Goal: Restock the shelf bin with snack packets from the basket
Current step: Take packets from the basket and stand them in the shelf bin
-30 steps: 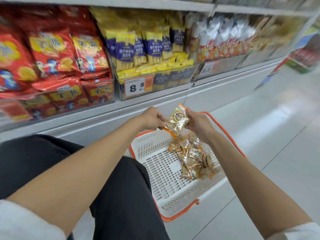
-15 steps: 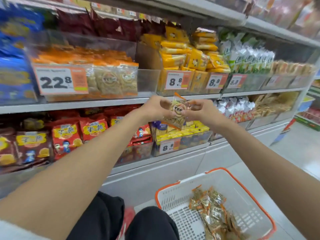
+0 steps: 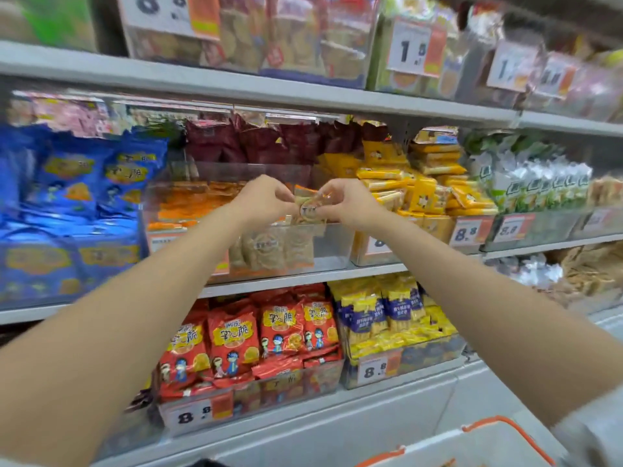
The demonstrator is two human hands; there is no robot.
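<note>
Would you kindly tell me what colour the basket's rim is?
Orange; the basket rim shows best in the head view.

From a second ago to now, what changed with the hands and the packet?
Both hands carried the snack packet up from just above the basket to the open top of the clear shelf bin. Nothing was let go: the left hand and right hand pinch it as before.

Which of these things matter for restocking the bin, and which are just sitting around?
Job: packet, pinched by left hand and right hand; clear bin; basket.
Just there: blue bags, red bags, yellow packs.
</note>
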